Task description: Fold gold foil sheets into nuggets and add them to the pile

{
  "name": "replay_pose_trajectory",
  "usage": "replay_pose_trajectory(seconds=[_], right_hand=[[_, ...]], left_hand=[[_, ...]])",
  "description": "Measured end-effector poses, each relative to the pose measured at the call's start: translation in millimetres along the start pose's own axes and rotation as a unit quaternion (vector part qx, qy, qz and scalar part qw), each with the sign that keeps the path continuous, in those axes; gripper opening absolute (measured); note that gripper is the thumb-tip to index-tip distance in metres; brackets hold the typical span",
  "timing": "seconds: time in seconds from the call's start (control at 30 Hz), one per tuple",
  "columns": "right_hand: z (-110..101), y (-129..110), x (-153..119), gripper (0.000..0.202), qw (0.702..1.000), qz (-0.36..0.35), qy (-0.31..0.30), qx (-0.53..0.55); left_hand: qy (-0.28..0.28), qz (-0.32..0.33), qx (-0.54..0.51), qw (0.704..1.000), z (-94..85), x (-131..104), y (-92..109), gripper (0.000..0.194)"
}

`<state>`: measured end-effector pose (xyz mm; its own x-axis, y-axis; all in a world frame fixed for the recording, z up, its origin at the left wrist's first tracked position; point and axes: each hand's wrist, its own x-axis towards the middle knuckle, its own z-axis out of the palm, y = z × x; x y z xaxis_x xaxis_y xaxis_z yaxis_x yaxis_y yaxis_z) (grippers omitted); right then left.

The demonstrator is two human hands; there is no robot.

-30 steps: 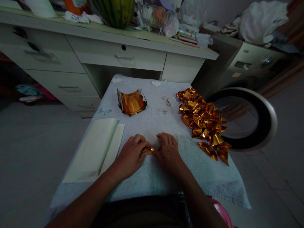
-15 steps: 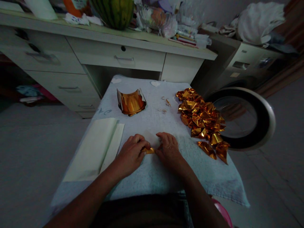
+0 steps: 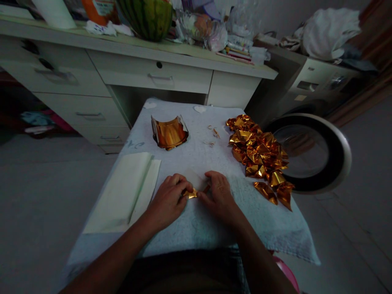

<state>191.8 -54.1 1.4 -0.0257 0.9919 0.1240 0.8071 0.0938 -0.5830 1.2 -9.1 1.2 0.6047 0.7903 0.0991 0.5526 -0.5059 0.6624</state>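
Low over the cloth in front of me, my left hand pinches the left end of a small folded piece of gold foil paper. At its right end is my right hand, thumb against the foil and fingers arched apart from the thumb. A thin pale sheet shows between the hands. Folded gold foil pieces lie heaped to the right. A curved stack of gold foil sheets stands farther back. Left of my left hand are pale paper sheets.
A patterned cloth covers the small table. Rubber bands lie near its middle. Behind is a white drawer desk bearing a watermelon. The washing machine's round door hangs open at the right.
My right thumb has shifted slightly left along the foil, and the right fingers have lifted a little away from it. The left hand keeps its pinch. The view has shifted slightly.
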Motion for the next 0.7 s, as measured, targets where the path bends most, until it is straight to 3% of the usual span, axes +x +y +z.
replay_pose_trajectory(seconds=[0.2,0.4,0.7], right_hand=[[14.2,0.2,1.4,0.052,0.998,0.009,0.034,-0.060],[14.4,1.3,-0.2,0.050,0.997,0.000,0.041,-0.066],[10.4,-1.8,-1.3,0.048,0.998,-0.005,0.031,-0.056]], left_hand=[[0.038,-0.021,-0.013,0.999,2.5,-1.0,2.4,0.028],[0.122,-0.048,0.125,0.984,0.4,4.1,-3.8,0.048],[0.078,-0.084,0.074,0.991,-6.4,15.4,-9.8,0.045]])
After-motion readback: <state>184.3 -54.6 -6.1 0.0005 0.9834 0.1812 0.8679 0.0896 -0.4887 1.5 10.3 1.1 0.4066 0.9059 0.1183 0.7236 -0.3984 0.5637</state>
